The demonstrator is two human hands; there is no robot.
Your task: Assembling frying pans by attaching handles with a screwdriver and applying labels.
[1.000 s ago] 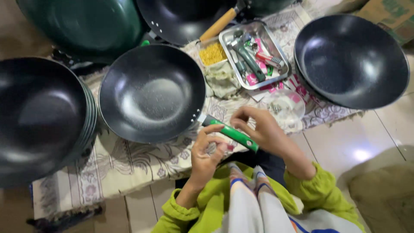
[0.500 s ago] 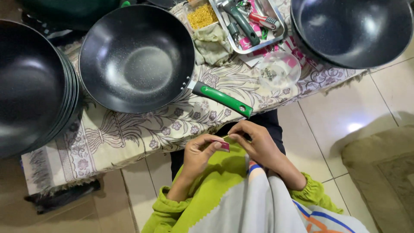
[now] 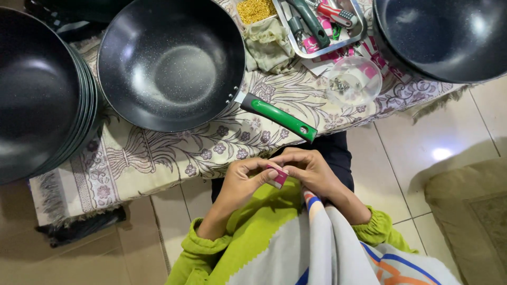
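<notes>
**Pink-and-white slip pinched between both hands, low at the frame's centre**

Pink and white, the small slip of paper or packet (image 3: 277, 176) sits just below the middle of the frame, close to the body and off the table edge. The left hand (image 3: 240, 182) closes thumb and forefinger on its near end, while the right hand (image 3: 311, 171) curls its fingers over the far end, so both hands grip the one small thing between them. Held this way, near the lap and under the eyes, it looks positioned for fine fingertip work rather than for carrying; whether it is being opened, folded or peeled cannot be told.

Above the hands, in the upper centre, a dark speckled wok (image 3: 171, 60) rests bowl-up on a patterned cloth (image 3: 158, 153), its green handle (image 3: 280, 117) pointing down and right towards the hands, within easy reach. At the left edge a stack of similar woks (image 3: 42, 89) nests together, apparently to save space. Another dark wok (image 3: 443, 34) fills the upper right corner.

Along the top, a metal tray (image 3: 359, 34) holds hand tools and pink slips like the held one, with a container of small golden pieces (image 3: 256, 9) just left of it and a crumpled rag (image 3: 269, 45) below that. A clear bowl of small metal parts (image 3: 353, 82) sits right of the handle, all grouped near the working spot.
</notes>
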